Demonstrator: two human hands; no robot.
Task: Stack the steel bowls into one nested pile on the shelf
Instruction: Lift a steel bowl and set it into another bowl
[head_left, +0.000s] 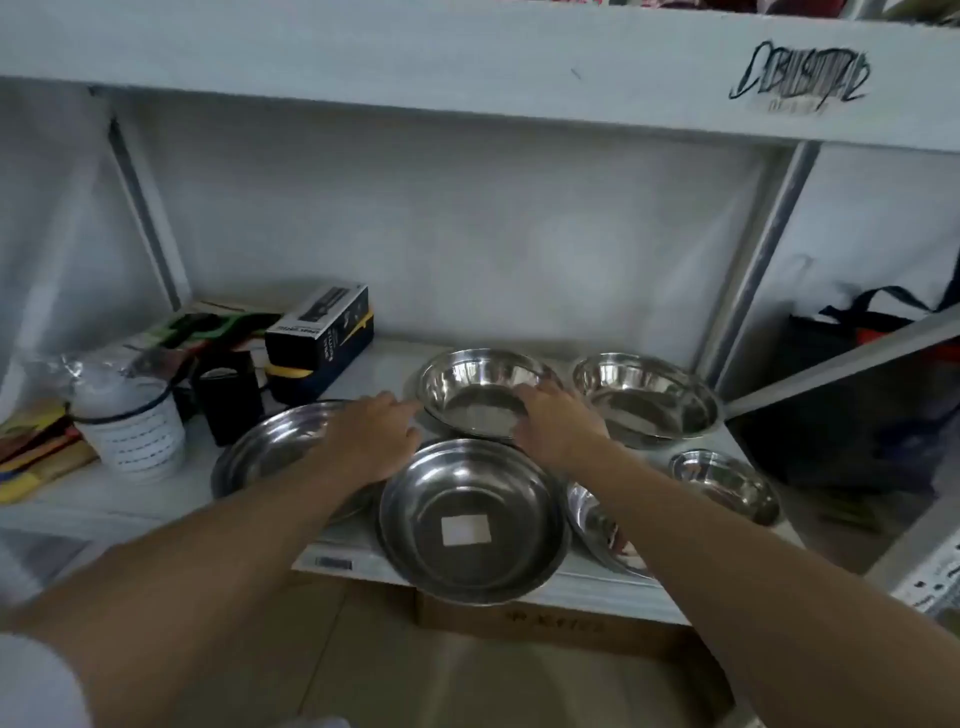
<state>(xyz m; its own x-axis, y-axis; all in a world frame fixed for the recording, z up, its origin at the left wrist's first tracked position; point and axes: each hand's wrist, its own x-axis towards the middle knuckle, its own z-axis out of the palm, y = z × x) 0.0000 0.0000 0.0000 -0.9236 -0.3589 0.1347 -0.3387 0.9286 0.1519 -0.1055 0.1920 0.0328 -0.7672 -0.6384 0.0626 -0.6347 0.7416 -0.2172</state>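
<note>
Nearest me, overhanging the front lip of the white shelf (130, 499): one wide round steel bowl with a pale square label in its bottom (470, 519), standing alone, nothing nested in it.

Just right of it, partly hidden under my right forearm: a second shiny steel bowl (597, 525), size hard to judge.

Further right, near the shelf's end: one small steel bowl (727, 483), apart from the others.

Left of the labelled bowl: a broad shallow steel bowl (270, 452), its right part covered by my left forearm.

Middle depth: my left hand (374, 436), fingers loosely spread and reaching toward the left rim of the far centre steel bowl (478, 389); my right hand (556, 421), fingers curled over that bowl's near right rim. Whether the left fingertips touch the rim I cannot tell. The bowl appears to sit on the shelf, not lifted.

Far right: one deep steel bowl (647, 397), just beside the centre bowl.

Far left, not part of the job: a white perforated cup holding a clear plastic bag (130, 431), a black cylinder (228, 397) and a black and yellow carton (322, 338).

Step in hand, as I judge it: taking hold of the far centre bowl, with no pile begun. Next move calls for both hands closing on opposite rims, lifting clear of its neighbours, and seating it in a wider bowl.
</note>
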